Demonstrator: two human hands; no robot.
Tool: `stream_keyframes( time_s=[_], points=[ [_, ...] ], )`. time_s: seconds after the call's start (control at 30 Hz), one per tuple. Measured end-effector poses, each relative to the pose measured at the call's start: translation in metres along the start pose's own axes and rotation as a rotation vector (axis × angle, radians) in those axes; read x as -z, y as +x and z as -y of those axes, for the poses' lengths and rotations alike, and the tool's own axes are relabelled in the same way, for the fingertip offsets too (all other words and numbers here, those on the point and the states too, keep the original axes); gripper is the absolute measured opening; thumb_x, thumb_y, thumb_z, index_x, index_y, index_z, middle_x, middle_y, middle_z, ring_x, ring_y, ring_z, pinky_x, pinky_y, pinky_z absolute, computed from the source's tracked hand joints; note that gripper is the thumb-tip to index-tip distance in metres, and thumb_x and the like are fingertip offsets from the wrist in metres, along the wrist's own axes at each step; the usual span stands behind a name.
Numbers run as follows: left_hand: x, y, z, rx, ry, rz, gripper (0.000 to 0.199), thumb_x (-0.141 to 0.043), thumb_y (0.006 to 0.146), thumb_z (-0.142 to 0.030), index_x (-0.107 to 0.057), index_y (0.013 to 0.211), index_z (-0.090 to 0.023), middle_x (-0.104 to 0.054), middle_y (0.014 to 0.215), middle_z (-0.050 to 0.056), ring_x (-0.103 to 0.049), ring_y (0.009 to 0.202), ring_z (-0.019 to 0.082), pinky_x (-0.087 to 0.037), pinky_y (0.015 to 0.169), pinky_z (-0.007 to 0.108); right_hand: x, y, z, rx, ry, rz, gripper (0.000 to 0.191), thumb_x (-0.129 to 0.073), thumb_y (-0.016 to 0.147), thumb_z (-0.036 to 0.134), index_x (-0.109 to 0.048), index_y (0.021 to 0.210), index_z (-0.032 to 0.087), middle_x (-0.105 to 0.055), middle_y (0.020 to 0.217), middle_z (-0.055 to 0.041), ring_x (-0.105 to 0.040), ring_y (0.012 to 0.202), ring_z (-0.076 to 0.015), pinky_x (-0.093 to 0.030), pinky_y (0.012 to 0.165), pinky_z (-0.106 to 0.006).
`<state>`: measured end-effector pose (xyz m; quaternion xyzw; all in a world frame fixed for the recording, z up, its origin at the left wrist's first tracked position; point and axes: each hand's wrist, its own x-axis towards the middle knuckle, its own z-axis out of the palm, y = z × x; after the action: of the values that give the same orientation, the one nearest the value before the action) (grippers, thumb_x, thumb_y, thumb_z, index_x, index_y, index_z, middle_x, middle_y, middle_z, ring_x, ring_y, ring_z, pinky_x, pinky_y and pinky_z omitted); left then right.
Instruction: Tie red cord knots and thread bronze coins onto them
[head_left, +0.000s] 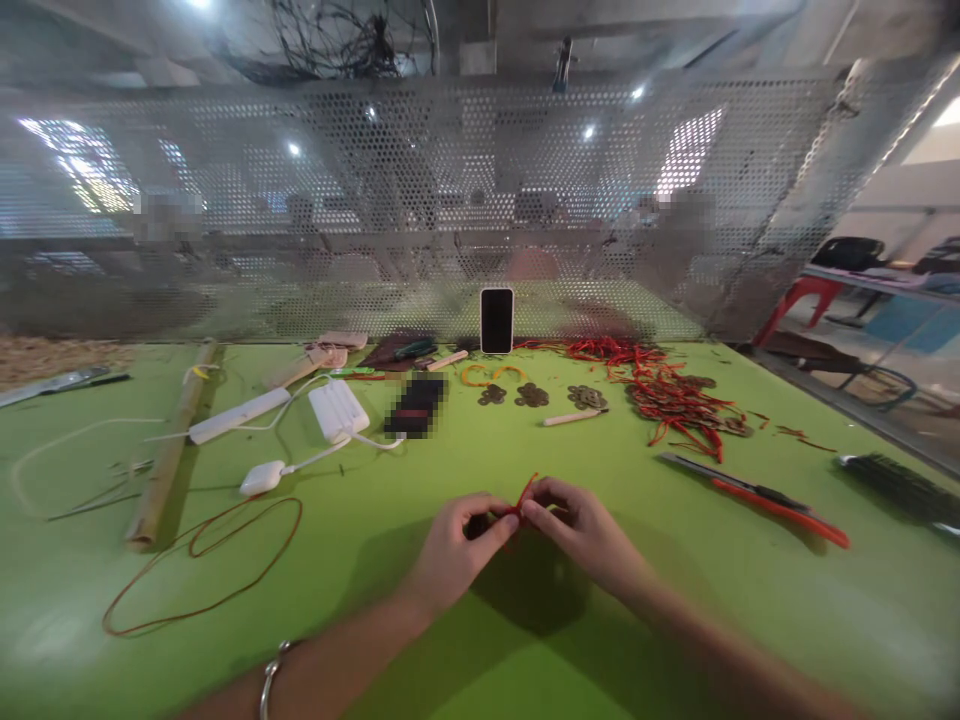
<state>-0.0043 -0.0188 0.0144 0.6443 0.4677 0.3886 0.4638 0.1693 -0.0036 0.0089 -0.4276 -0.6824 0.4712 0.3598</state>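
Observation:
A small piece of red cord [531, 484] is pinched between my two hands above the green table [420, 660]. My left hand [469, 540] grips it with thumb and forefinger, the fingers curled. Close against it, my right hand [574, 520] pinches the same cord, whose short end sticks up between the fingertips. The rest of what lies between the fingers is hidden. Further off are three little piles of coins, the middle one [532, 395] straight ahead. To their right lies a heap of coins [686, 400] tangled with red cords [615, 350].
A utility knife [735, 482] and red-handled tool [787, 508] lie right, near a dark brush [900, 487]. A phone [496, 321] stands against the perforated screen [420, 220]. Left are a bamboo stick [169, 460], white power strip [238, 415], adapter [262, 477], power bank [337, 410] and looped cord [289, 540].

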Motion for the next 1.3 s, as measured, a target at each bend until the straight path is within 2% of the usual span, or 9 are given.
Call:
stream_keyframes(
  time_s=[0.1,0.23,0.47,0.7,1.1,1.3],
  points=[
    [0.002,0.002,0.003,0.029,-0.012,-0.103,0.022,-0.059,0.079,-0.036,-0.068,0.081,-0.015,-0.066,0.075,0.004,-0.057,0.070,0.017,-0.043,0.064,0.025,-0.001,-0.001,0.001,-0.007,-0.072,0.047,0.028,-0.050,0.084,0.042,-0.059,0.080,0.016,-0.058,0.071,-0.0009,-0.053,0.066,-0.0132,-0.041,0.058,-0.023],
    [0.003,0.007,0.005,0.027,-0.017,-0.126,0.025,-0.059,0.079,-0.036,-0.068,0.080,-0.013,-0.069,0.077,0.007,-0.060,0.072,0.019,-0.045,0.067,0.026,-0.003,-0.003,0.005,0.016,-0.139,0.073,0.029,-0.045,0.088,0.040,-0.057,0.075,0.017,-0.054,0.062,0.0016,-0.049,0.059,-0.0116,-0.036,0.054,-0.022],
    [0.006,0.011,0.006,-0.024,-0.014,-0.147,0.024,-0.059,0.080,-0.036,-0.069,0.082,-0.015,-0.071,0.081,0.006,-0.062,0.076,0.019,-0.047,0.070,0.026,-0.002,-0.004,0.011,0.071,-0.170,0.124,0.029,-0.042,0.090,0.036,-0.053,0.070,0.018,-0.052,0.061,0.0023,-0.049,0.058,-0.0110,-0.035,0.055,-0.021],
    [0.004,0.010,0.007,-0.044,0.009,-0.149,0.024,-0.058,0.080,-0.037,-0.068,0.084,-0.015,-0.071,0.083,0.005,-0.063,0.077,0.019,-0.048,0.071,0.027,-0.005,-0.006,0.011,0.047,-0.160,0.129,0.025,-0.042,0.089,0.033,-0.051,0.071,0.018,-0.052,0.063,0.0020,-0.048,0.059,-0.0112,-0.035,0.055,-0.021],
    [0.003,0.009,0.006,-0.037,-0.004,-0.148,0.025,-0.058,0.080,-0.038,-0.068,0.084,-0.015,-0.071,0.082,0.006,-0.063,0.077,0.019,-0.049,0.071,0.028,-0.005,-0.005,0.008,0.086,-0.253,0.086,0.028,-0.040,0.088,0.027,-0.050,0.063,0.018,-0.047,0.056,0.0033,-0.044,0.054,-0.0104,-0.031,0.052,-0.021],
    [0.002,0.008,0.006,-0.037,0.016,-0.144,0.025,-0.057,0.081,-0.037,-0.069,0.083,-0.015,-0.071,0.080,0.005,-0.062,0.075,0.019,-0.047,0.069,0.026,-0.009,-0.004,0.003,0.070,-0.246,0.096,0.028,-0.041,0.089,0.034,-0.049,0.067,0.018,-0.046,0.058,0.0029,-0.041,0.054,-0.0107,-0.030,0.050,-0.021]
  ],
)
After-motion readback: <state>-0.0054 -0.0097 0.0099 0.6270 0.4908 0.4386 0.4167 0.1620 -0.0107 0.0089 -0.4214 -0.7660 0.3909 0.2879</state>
